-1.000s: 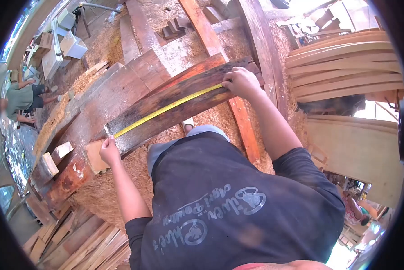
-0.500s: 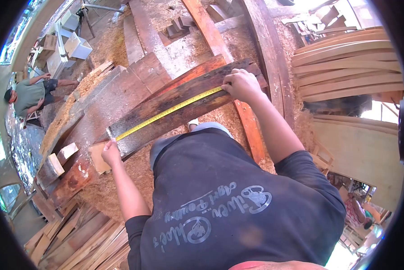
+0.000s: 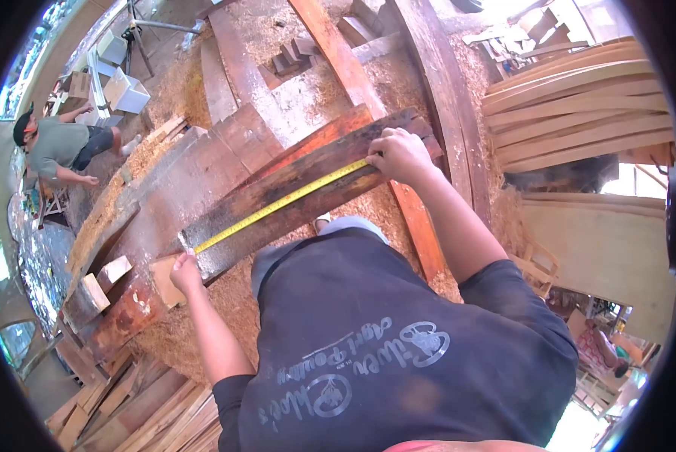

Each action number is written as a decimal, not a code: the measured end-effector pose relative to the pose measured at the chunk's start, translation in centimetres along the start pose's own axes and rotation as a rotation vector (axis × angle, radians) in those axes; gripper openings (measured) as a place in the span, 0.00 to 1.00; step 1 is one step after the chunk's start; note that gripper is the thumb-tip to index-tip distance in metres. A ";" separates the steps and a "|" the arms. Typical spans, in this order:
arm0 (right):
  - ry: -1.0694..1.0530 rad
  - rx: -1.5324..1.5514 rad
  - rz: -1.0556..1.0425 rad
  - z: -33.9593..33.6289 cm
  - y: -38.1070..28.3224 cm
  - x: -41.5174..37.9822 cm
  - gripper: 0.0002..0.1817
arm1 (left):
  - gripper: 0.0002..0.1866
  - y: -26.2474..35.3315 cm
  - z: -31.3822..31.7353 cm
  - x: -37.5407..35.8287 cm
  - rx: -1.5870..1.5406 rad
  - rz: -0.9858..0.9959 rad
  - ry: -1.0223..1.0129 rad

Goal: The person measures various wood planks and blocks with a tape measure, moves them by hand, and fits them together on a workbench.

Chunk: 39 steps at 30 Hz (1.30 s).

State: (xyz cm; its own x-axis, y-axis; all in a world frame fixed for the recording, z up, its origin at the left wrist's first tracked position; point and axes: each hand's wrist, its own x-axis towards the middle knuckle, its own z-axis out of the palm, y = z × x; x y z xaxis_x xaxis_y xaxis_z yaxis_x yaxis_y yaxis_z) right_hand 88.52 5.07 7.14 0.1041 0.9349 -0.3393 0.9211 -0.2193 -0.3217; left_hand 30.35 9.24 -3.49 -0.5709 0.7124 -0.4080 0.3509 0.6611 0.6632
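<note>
A yellow tape measure (image 3: 277,205) is stretched along a dark, weathered wooden plank (image 3: 308,162). My left hand (image 3: 186,273) pinches the tape's near end at the plank's lower left end. Toward the plank's other end, my right hand (image 3: 399,154) is closed around the far part of the tape, its knuckles up; any case inside the fingers is hidden. The blade runs straight between both hands, lying on or just over the wood. Beside the left hand is a pale wood block (image 3: 167,280).
An orange-red board (image 3: 353,71) and a long dark beam (image 3: 447,98) cross behind the plank. Curved planks (image 3: 571,105) are stacked at right, loose boards (image 3: 142,399) at lower left. Sawdust covers the ground. Another person (image 3: 63,147) walks at left; one more (image 3: 601,350) is at lower right.
Both hands keep their hold on the tape, with little movement. The view has shifted slightly. The person at left has moved, an arm now swung forward.
</note>
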 end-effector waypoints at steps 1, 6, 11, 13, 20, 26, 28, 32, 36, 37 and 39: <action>0.001 0.007 0.000 0.0 0.0 0.0 0.11 | 0.15 0.0 0.0 0.3 -0.013 0.004 -0.003; -0.023 -0.015 -0.001 0.3 0.1 0.0 0.11 | 0.15 0.1 0.1 0.1 -0.043 -0.010 -0.013; -0.050 -0.020 0.029 -0.1 -0.2 0.1 0.12 | 0.15 1.2 0.2 -0.8 -0.023 0.015 0.007; -0.050 -0.020 0.045 -0.1 -0.3 0.1 0.12 | 0.15 1.0 0.1 -0.6 -0.008 0.035 0.013; -0.062 -0.021 0.060 -0.3 -0.5 0.0 0.12 | 0.16 0.7 0.0 -0.5 0.015 0.025 0.004; -0.057 -0.018 0.064 -0.2 -0.6 0.0 0.12 | 0.16 0.7 -0.3 -0.5 0.064 0.038 0.004; -0.057 -0.011 0.066 -0.4 -0.7 0.0 0.12 | 0.16 1.0 -0.2 -0.7 0.084 0.040 0.015; -0.039 0.001 0.053 -0.2 -0.5 0.0 0.11 | 0.16 1.2 -0.2 -1.0 0.102 0.055 0.031; -0.036 0.010 0.059 -0.4 -0.7 -0.1 0.11 | 0.17 1.6 -0.2 -1.5 0.137 0.043 0.051; -0.033 0.011 0.060 -0.4 -0.7 -0.1 0.11 | 0.17 1.7 -0.2 -1.5 0.139 0.040 0.052; -0.028 0.012 0.061 -0.3 -0.7 -0.1 0.11 | 0.17 1.8 -0.2 -1.6 0.142 0.035 0.055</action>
State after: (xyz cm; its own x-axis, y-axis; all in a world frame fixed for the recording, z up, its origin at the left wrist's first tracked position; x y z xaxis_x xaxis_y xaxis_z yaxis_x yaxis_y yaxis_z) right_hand 87.99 5.24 7.64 0.1495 0.9116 -0.3829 0.9087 -0.2793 -0.3103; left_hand 31.74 9.29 -1.54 -0.5948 0.7241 -0.3491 0.4707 0.6657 0.5790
